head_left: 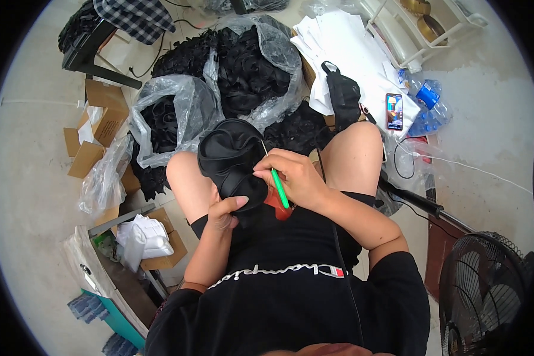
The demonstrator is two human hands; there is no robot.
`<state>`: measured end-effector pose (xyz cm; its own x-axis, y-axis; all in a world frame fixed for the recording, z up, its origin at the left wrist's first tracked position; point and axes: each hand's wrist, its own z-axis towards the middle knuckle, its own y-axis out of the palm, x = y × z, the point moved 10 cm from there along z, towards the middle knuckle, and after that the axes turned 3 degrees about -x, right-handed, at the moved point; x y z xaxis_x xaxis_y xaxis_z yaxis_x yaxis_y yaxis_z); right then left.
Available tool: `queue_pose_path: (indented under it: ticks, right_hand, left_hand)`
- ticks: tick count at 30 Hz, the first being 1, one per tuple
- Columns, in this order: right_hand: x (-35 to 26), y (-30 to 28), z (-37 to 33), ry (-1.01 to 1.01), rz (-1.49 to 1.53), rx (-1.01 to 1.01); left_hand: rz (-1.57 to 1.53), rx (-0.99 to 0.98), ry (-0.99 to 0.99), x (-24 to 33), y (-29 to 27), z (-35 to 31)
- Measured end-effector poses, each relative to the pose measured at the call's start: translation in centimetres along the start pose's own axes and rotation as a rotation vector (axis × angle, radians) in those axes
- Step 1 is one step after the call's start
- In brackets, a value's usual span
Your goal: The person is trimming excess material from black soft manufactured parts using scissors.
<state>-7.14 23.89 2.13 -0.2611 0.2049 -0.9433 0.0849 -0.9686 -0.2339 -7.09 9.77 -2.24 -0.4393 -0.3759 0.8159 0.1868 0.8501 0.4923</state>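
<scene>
Above my lap, my left hand [226, 210] grips the near end of a black, rounded fabric piece [231, 148], with the thumb on top. The piece has smooth, folded, cup-like curves. My right hand [293, 172] is closed around a slim tool with a green handle [279, 190] and a thin metal shaft. The shaft points up and away along the right edge of the fabric piece; I cannot tell whether its tip touches. A reddish-orange object [279, 205] lies on my lap under the tool, partly hidden by my right hand.
Clear plastic bags [191, 107] with many black fabric pieces [252, 71] stand beyond my knees. White sheets [338, 44], a black pouch [342, 94] and a phone [394, 111] lie at the far right. Cardboard boxes [105, 98] are left; a fan [483, 285] stands near right.
</scene>
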Motion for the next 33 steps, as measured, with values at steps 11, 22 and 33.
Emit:
queue_pose_path:
  ticks: [11, 22, 33]
  right_hand:
    - [-1.8, -3.4, 0.9, -0.036, 0.148, -0.127]
    - [1.5, -7.8, 6.0, 0.006, 0.246, 0.004]
    - [-2.2, -3.8, 3.6, -0.055, -0.039, -0.127]
  left_hand:
    - [-0.243, -0.068, -0.04, -3.5, -3.0, 0.0]
    - [-0.198, -0.394, -0.12, -3.0, -1.4, -2.0]
    - [-0.281, -0.498, 0.009, -0.2, 0.9, -2.6]
